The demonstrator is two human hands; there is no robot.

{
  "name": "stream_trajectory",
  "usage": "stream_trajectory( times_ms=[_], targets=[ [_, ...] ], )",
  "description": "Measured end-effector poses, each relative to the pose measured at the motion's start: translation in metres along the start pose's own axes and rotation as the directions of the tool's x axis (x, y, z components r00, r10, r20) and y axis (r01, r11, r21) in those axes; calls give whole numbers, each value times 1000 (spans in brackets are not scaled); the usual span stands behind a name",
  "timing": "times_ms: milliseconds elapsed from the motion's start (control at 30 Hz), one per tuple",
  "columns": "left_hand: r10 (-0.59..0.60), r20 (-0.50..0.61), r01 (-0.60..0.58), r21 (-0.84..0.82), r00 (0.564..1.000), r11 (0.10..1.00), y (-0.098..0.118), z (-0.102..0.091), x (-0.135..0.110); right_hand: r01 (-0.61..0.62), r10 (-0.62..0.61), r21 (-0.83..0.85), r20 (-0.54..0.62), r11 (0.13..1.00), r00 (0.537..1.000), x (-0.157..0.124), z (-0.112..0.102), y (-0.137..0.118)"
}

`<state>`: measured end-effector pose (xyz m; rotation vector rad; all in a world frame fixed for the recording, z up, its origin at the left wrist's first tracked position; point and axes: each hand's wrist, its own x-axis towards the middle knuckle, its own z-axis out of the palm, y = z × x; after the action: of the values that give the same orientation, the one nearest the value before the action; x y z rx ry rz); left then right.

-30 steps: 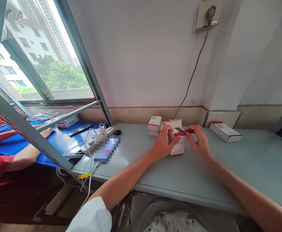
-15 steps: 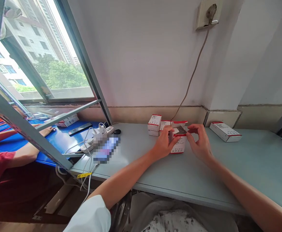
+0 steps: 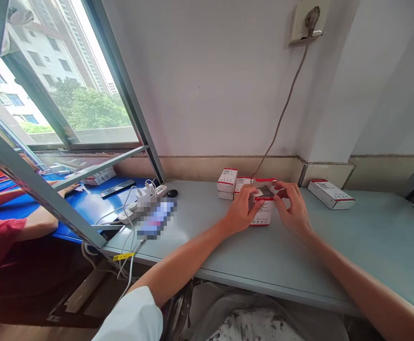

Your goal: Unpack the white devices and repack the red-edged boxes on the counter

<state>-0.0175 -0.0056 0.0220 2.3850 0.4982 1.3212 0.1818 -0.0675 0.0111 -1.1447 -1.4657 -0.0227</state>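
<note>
Two hands applied to one white-and-red box (image 3: 263,214), set upright on grey table (image 3: 335,246) near wall. Left hand (image 3: 240,213) clasped round box side; right hand (image 3: 292,208) pinched at top flap (image 3: 264,181). Flap judged raised, not tucked. Contents hidden by fingers; print illegible. Similar boxes (image 3: 227,180) noted just behind.

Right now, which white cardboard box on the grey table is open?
The upright white cardboard box between the left hand and right hand; its top flap is up. The stacked boxes behind and the flat box rightward are closed.
</note>
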Motion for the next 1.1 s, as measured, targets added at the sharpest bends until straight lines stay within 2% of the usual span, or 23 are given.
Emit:
stream_trajectory(
  times_ms=[400,1100],
  targets=[
    [-19,14,19,-3,1000,1000,-3,0,-1,-8,8,-11,2,1000,1000,1,-1,-2],
    [-66,39,66,8,997,998,4,-4,3,-5,6,-14,60,1000,998,1,-2,2]
  ],
)
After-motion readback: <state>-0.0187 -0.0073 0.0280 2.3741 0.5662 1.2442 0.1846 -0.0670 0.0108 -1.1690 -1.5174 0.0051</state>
